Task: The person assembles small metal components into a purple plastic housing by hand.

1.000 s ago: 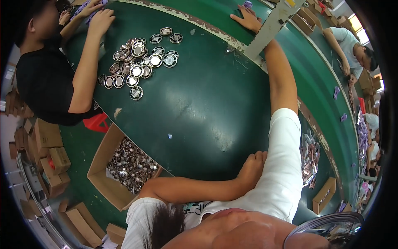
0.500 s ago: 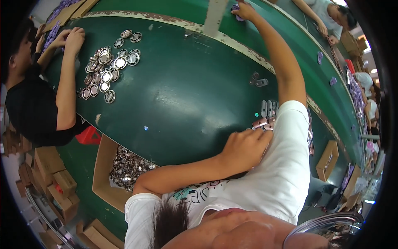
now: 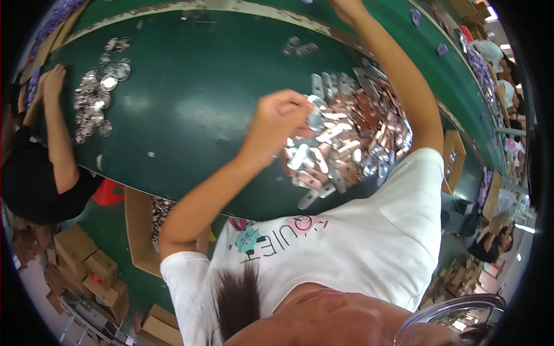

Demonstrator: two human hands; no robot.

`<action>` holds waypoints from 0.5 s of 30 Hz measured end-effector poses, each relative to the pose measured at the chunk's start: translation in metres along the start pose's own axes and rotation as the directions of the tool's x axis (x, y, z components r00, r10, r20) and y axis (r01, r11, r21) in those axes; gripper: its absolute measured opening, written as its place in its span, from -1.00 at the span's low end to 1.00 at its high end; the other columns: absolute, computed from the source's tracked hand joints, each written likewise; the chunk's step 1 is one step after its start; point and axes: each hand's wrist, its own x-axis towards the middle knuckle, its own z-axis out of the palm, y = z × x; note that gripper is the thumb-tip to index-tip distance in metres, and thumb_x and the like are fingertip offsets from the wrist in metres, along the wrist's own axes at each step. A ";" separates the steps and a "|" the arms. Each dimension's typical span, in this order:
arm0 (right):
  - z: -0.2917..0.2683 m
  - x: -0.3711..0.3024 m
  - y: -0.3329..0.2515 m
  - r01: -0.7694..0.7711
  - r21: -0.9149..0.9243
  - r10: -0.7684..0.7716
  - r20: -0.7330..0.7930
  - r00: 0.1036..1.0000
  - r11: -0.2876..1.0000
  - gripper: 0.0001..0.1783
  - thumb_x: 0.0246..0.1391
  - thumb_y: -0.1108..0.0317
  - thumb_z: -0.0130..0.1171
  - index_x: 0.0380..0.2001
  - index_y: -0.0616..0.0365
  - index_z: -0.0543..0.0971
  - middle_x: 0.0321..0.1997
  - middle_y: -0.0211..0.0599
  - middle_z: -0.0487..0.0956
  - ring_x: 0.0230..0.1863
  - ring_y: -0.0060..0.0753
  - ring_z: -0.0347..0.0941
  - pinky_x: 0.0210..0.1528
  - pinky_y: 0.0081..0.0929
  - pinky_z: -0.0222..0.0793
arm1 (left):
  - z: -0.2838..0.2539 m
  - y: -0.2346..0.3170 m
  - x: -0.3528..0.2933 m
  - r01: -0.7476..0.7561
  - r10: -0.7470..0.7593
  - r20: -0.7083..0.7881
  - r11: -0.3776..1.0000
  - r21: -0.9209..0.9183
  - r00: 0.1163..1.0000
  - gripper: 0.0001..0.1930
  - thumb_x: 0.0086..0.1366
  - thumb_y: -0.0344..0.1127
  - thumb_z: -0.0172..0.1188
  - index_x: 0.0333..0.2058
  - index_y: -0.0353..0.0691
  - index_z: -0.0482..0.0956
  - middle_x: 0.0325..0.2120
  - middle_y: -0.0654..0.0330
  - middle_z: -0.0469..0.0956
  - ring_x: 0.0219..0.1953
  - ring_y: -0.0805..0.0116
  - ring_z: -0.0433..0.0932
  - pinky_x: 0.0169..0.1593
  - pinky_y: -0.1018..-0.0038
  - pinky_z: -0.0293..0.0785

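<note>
Silver and copper-coloured flat, elongated metal pieces (image 3: 349, 132) lie heaped on the right of our glossy dark-green table (image 3: 190, 144), just beside our bare left hand (image 3: 280, 119). Its fingers curl toward one another at their left edge; blur hides whether they pinch one. Our bare right hand (image 3: 347, 8), far side, shows no fingers to judge. We'd best work singly from the loose edge.

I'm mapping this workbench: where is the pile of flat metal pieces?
In the head view, the pile lies right of centre on the green table, between the person's left hand and right arm.
</note>
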 end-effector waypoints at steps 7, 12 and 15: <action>-0.027 -0.220 -0.090 -0.061 0.143 0.023 0.248 0.969 0.988 -0.53 -0.08 0.64 0.27 -0.02 0.29 0.46 0.00 -0.26 0.49 -0.11 -0.51 0.49 -0.05 -0.57 0.48 | -0.005 -0.002 0.008 0.077 -0.076 -0.062 0.997 0.016 0.995 -0.79 0.31 -0.33 0.10 -0.22 -0.39 0.50 -0.44 0.17 0.56 -0.43 0.50 0.57 -0.30 0.60 0.60; -0.016 -0.242 -0.071 0.005 0.281 -0.050 0.155 0.987 0.960 -0.60 -0.09 0.58 0.33 -0.12 0.26 0.51 -0.24 -0.45 0.36 -0.32 -0.76 0.40 -0.32 -0.76 0.33 | 0.012 -0.001 0.001 0.138 -0.138 0.054 0.990 -0.008 0.989 -0.80 0.33 -0.31 0.08 -0.20 -0.35 0.51 -0.42 0.19 0.56 -0.40 0.52 0.58 -0.25 0.59 0.61; -0.015 -0.244 -0.057 -0.090 0.275 0.026 0.228 0.973 0.957 -0.64 -0.08 0.56 0.33 -0.15 0.26 0.52 -0.24 -0.45 0.32 -0.29 -0.77 0.40 -0.31 -0.78 0.31 | 0.014 -0.001 -0.001 0.155 -0.152 0.077 0.987 -0.040 0.985 -0.79 0.35 -0.31 0.06 -0.19 -0.34 0.51 -0.40 0.19 0.57 -0.39 0.51 0.58 -0.24 0.57 0.62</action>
